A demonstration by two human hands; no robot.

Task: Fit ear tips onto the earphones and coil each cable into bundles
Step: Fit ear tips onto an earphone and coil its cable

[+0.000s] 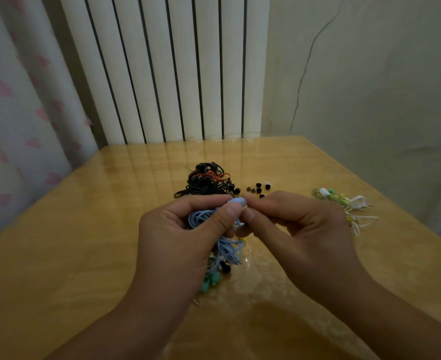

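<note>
Head view: left hand (188,229) grips blue earphone (236,202), right hand (300,224) pinching its tip

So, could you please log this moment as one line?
left hand: holds blue earphone | right hand: pinches at its tip | black tips: loose on table

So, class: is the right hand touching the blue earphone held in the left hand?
Touching. The head view shows the right hand pinching at the tip of the blue earphone, which the left hand grips; no gap shows between fingertips and earbud.
</note>
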